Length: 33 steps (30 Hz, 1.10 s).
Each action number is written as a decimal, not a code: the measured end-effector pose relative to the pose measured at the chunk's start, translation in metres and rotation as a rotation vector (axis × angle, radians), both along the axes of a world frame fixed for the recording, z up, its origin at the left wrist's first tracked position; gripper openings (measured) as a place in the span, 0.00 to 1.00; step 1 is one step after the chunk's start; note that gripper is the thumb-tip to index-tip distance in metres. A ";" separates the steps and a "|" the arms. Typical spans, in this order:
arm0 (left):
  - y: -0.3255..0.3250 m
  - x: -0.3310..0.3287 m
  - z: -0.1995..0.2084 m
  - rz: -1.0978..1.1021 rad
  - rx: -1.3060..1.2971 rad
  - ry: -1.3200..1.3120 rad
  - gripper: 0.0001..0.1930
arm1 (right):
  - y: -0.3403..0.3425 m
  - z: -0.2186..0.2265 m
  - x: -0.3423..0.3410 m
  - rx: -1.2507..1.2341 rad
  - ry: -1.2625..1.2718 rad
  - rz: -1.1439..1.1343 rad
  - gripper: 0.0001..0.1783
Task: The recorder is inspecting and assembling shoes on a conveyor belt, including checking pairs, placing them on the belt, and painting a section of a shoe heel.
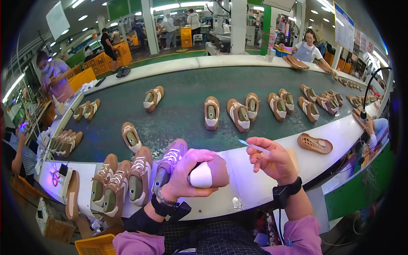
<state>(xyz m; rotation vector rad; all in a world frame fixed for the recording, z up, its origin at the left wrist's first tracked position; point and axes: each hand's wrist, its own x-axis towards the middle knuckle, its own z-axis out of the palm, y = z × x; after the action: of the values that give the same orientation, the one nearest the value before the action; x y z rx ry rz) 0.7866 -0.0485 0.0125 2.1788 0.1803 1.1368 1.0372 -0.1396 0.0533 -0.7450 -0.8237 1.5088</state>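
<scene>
My left hand [180, 176] is wrapped round a tan shoe [220, 173] with a white heel patch, held tilted above the white ledge with its heel toward the right. Pinched in the fingers of my right hand [274, 160] is a slim white stick with a pale blue tip [260, 148]; whether it is a brush or a pen I cannot tell. The tip points left, above the shoe and apart from it. Just beyond my left hand stands a laced shoe [173, 157], partly hidden by the hand. More tan shoes [139, 170] with olive inserts line up to its left.
A green conveyor belt [182, 114] carries several tan shoes past the white ledge [263, 182]. A loose tan sole [314, 143] lies to the right, another sole [72, 195] at far left. Co-workers sit around the belt. A yellow crate [95, 245] is below on the left.
</scene>
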 end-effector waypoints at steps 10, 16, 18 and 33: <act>-0.004 0.003 0.000 -0.043 0.052 0.004 0.37 | 0.006 0.016 -0.039 0.274 -0.075 -0.030 0.15; -0.002 0.003 0.000 -0.030 0.022 -0.032 0.37 | 0.005 0.023 -0.058 0.176 -0.383 -0.096 0.12; -0.001 0.003 0.000 -0.032 -0.011 -0.032 0.37 | 0.008 0.016 -0.061 0.202 -0.413 -0.138 0.10; -0.002 -0.001 0.003 0.063 0.112 -0.065 0.37 | 0.029 0.005 -0.081 0.420 -0.686 -0.342 0.07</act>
<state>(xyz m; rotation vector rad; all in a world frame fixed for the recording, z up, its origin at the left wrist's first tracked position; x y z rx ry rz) 0.7857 -0.0505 0.0156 2.2443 0.1620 1.2788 0.9559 -0.1111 0.0579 -1.0326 -1.3877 0.7246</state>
